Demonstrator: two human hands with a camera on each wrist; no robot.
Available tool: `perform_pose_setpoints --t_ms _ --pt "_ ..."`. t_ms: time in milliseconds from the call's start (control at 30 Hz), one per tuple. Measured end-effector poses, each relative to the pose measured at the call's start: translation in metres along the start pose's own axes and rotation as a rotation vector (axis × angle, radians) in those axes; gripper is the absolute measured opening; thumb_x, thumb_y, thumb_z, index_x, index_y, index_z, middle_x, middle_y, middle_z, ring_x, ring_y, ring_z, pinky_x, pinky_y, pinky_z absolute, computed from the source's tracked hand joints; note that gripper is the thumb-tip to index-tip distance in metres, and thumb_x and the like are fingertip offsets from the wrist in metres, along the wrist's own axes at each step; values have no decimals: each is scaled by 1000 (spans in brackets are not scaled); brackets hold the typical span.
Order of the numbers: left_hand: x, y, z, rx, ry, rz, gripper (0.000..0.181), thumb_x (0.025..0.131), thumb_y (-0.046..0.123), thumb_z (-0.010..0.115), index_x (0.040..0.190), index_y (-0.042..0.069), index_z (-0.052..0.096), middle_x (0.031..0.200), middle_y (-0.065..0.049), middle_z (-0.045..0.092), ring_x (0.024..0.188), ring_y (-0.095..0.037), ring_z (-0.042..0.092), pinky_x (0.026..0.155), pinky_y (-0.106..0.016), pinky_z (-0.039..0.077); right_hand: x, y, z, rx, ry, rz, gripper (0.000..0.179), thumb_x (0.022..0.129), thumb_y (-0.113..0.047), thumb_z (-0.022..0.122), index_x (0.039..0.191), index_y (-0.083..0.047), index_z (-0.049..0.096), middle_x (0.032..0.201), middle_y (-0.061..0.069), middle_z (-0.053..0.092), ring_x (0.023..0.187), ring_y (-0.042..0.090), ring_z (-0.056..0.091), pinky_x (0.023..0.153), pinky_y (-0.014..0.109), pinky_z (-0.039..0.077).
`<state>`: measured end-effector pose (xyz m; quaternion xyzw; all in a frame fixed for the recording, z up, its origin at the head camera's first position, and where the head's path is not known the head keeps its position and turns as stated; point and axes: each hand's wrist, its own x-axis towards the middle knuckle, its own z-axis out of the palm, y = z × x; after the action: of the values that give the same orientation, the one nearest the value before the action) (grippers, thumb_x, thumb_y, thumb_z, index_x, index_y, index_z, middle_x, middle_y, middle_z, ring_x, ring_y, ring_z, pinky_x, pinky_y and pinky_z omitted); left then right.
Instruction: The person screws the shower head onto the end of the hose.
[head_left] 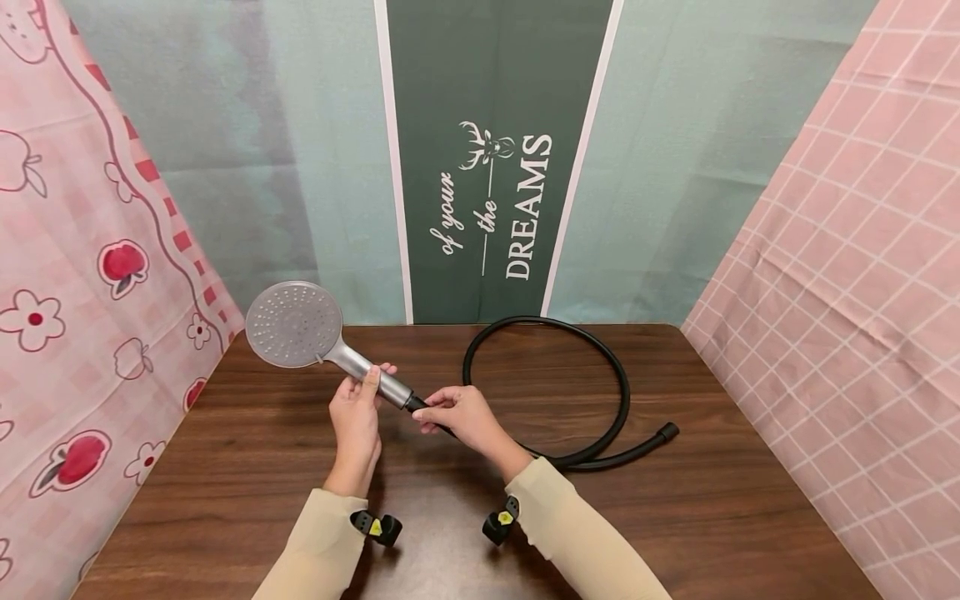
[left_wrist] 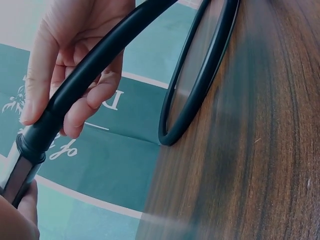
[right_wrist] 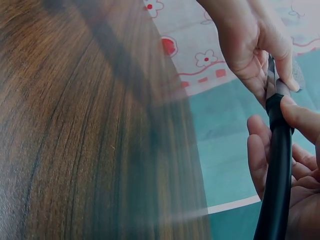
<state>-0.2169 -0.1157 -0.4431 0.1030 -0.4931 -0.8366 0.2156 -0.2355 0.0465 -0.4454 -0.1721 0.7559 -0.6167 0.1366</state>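
Observation:
A silver handheld shower head (head_left: 294, 325) with a round, nozzle-dotted face is held up at a slant in the head view. My left hand (head_left: 356, 421) grips its handle (head_left: 393, 389), thumb on top. At the lower end of that handle, the black shower hose (head_left: 619, 375) meets it at a black end fitting (left_wrist: 41, 131). My right hand (head_left: 468, 419) pinches this fitting between thumb and fingers. In the right wrist view the fitting (right_wrist: 274, 107) lines up with the handle and touches it. How far it is screwed on cannot be seen.
The hose lies in a loop on the brown wooden table (head_left: 247, 492), its other end fitting (head_left: 667, 431) free at the right. A green cloth backdrop (head_left: 487, 83) hangs behind. Pink patterned cloth (head_left: 75, 333) stands at the left and pink checked cloth (head_left: 840, 292) at the right.

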Motion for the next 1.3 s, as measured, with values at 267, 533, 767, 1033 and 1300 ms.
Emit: perform_pose_setpoints --t_ms 267,533,767,1033,1300 --pt "0 1 -1 -10 15 8 21 99 13 60 110 -5 59 87 0 75 90 -14 75 84 -20 56 -4 -6 5 14 30 51 32 80 -10 83 105 6 71 88 17 75 74 19 75 80 52 59" --pt "0 1 -1 -14 21 5 22 98 15 62 109 -4 59 86 -1 75 90 -16 75 84 -20 57 -6 -6 7 33 66 45 29 80 -6 82 103 6 68 89 18 74 77 25 76 79 48 60" --pt "0 0 0 -8 23 -1 21 99 14 61 109 -4 59 85 1 75 87 -11 74 83 -20 57 -6 -4 8 50 88 24 26 79 -4 82 96 6 64 85 21 74 78 31 76 79 51 60" --pt "0 -1 1 -15 22 1 19 99 13 60 109 -4 59 87 0 75 88 -13 74 84 -21 57 -5 -3 6 37 81 8 23 81 -6 81 95 6 67 85 22 75 73 23 76 77 50 60" --pt "0 0 3 -19 12 7 15 101 7 55 109 -5 59 84 1 74 85 -10 74 81 -20 57 -6 -4 4 42 72 1 23 82 -7 81 94 7 68 87 23 75 80 36 75 76 51 60"
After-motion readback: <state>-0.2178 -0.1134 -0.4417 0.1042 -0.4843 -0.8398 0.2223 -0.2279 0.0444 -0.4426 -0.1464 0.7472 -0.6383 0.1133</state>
